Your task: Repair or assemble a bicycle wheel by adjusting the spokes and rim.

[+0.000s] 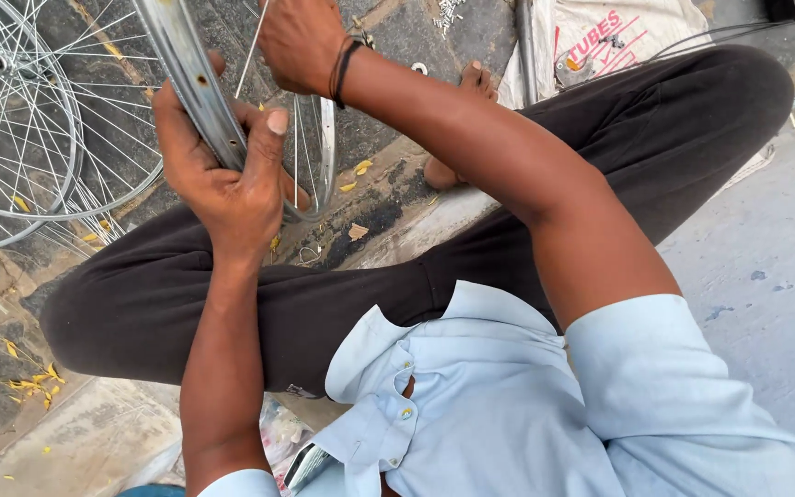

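Left hand [223, 175] clamped round bare metal rim [190, 78], thumb over top. Right hand [301, 41] closed, pinching thin spoke [252, 51] just above rim. Looked early-ish: few spokes in this rim; finished laced wheels [29, 138] lay on ground to left. Rim sat upright over lap.

Single head-worn view, looking steeply down, close over the wearer's pale blue cotton shirt [471, 396] and crossed legs in dark trousers [259, 304]; stone-paved ground [388, 198] beyond. No second view.
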